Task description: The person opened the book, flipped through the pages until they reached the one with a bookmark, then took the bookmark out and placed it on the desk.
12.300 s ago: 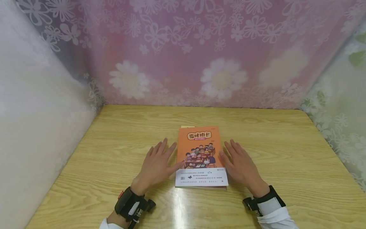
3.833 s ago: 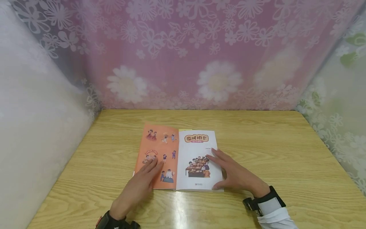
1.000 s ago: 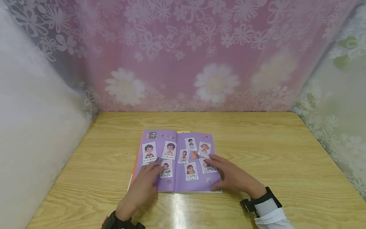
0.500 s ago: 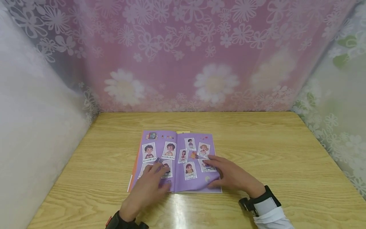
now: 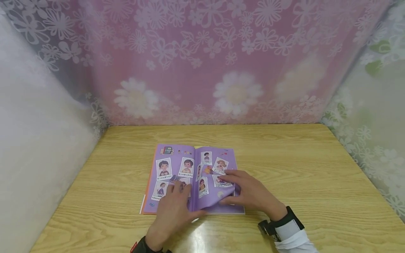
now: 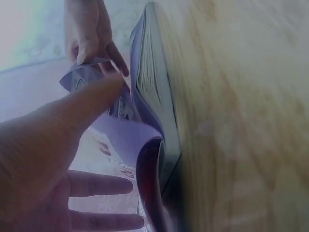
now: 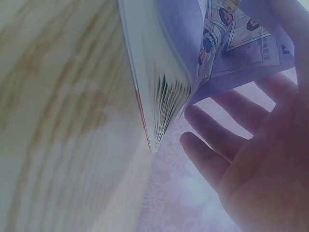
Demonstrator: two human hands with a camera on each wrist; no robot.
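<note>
An open book (image 5: 200, 158) with purple pages of cartoon portraits lies flat on the table. Its right page (image 5: 212, 196) is lifted at the near outer corner and curls toward the spine. My right hand (image 5: 254, 193) pinches that page; in the right wrist view, fingers of the right hand (image 7: 270, 154) are under the page (image 7: 246, 75) and the thumb is above it. My left hand (image 5: 174, 214) rests on the lower left page, fingers extended, its thumb reaching past the spine at the near edge. In the left wrist view, the left hand (image 6: 43, 140) is beside the bent page (image 6: 130, 140).
The wood-grain table (image 5: 300, 165) extends around the book. A pink flowered curtain (image 5: 190, 88) hangs behind it, with pale cloth (image 5: 47, 140) at the left side and leafy cloth (image 5: 373, 133) at the right. A yellow edge (image 5: 201, 146) shows beyond the book's top.
The cover was turned first, then the purple spread opened. Over the last second my right hand has lifted the right page's corner leftward, and my left hand has shifted right toward the spine.
</note>
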